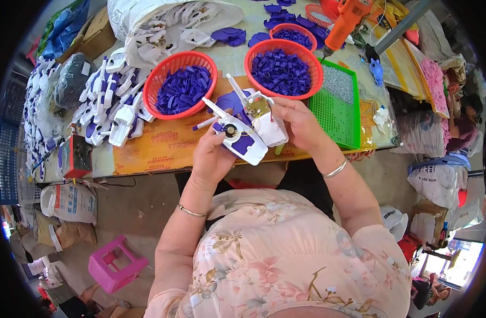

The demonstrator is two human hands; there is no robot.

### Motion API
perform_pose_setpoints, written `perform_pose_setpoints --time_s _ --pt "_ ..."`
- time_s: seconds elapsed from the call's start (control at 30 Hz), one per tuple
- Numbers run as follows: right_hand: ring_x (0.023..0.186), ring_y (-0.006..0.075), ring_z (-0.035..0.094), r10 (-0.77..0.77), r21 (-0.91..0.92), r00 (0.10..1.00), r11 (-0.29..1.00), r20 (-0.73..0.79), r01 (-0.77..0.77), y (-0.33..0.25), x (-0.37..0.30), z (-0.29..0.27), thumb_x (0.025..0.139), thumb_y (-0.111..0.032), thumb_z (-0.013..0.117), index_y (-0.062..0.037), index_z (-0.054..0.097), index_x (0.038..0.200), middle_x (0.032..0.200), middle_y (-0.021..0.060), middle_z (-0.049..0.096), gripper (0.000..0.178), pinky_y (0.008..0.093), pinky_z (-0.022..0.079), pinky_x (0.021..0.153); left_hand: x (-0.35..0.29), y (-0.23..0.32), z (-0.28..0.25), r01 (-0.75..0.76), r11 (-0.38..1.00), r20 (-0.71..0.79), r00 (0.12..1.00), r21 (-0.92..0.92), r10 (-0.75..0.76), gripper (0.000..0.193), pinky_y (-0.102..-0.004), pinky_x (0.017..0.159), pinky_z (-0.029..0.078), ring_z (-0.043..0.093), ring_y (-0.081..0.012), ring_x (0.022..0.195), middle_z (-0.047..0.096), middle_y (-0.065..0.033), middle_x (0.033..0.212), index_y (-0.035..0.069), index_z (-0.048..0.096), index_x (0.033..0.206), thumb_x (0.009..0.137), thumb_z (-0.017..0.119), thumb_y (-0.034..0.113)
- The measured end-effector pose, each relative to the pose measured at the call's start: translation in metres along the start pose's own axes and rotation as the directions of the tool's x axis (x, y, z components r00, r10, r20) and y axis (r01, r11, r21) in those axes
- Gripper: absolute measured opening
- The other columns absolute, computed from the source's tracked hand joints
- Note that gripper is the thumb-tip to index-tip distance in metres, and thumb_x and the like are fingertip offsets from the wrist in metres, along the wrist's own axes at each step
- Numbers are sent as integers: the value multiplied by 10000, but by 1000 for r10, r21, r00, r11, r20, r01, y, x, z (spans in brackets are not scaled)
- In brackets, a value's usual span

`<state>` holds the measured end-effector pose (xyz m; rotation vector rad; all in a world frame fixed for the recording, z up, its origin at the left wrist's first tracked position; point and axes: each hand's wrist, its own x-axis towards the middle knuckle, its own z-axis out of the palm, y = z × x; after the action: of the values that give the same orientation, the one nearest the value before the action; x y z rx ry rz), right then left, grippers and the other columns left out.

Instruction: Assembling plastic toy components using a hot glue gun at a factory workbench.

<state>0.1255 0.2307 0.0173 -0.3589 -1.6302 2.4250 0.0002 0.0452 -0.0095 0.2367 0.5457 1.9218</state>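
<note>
My left hand (211, 153) is closed on a white and purple plastic toy shell half (251, 151) with a long narrow neck and a round speaker (230, 130) inside. In my right hand (300, 126) is a matching white shell half (270, 130), which carries a small circuit board (259, 109). Thin yellow wires run between the two halves, held side by side above the table's front edge. A purple plastic piece (228, 103) lies just behind them. My fingers partly hide both shells.
Red baskets of purple parts (183, 90) (281, 73) stand behind my hands. A green tray (327, 114) holds small silvery pieces. An orange power screwdriver (344, 25) hangs above it. Assembled white shells (123, 122) pile up at left. A pink stool (115, 265) stands on the floor.
</note>
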Motion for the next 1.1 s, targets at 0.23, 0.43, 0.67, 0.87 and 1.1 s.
perform_pose_setpoints --time_s 0.23,0.43,0.67,0.87,1.1 --pt "828 132 650 98 161 985 984 -141 -75 6 7 18 972 -189 519 29 621 1126 972 68 677 286 281 522 733 -10 2 -7 43 997 -88 995 -63 -49 486 -483 1025 427 530 -290 1193 533 -135 1290 21 390 1346 874 471 101" --pt "764 99 628 117 48 978 993 -172 -110 15 11 14 963 -177 530 16 646 1059 905 43 668 244 262 507 680 -20 9 0 -22 998 -94 995 51 27 397 -415 928 510 629 -264 1014 618 -126 1101 -27 491 1229 834 508 5" --pt "735 59 575 109 -280 982 948 -152 -149 12 15 16 946 -163 551 4 662 1070 846 -9 631 235 230 470 654 -31 -2 -9 -19 997 -232 972 75 36 417 -470 981 473 606 -321 1060 607 -158 1113 -42 494 1201 798 554 45" --pt "712 39 512 66 -360 996 929 -67 -86 18 17 13 939 -175 559 -12 666 996 796 -41 581 203 214 424 637 -37 -3 -4 -32 994 -295 954 105 62 374 -483 983 468 606 -346 1074 618 -170 1095 -38 509 1169 815 567 68" --pt "702 32 487 73 -343 993 934 -95 -102 15 16 18 938 -171 552 -21 647 969 775 -53 554 180 210 404 626 -42 -2 -4 -58 990 -279 956 129 92 378 -462 979 474 616 -309 1048 618 -141 1090 -34 515 1163 806 579 73"
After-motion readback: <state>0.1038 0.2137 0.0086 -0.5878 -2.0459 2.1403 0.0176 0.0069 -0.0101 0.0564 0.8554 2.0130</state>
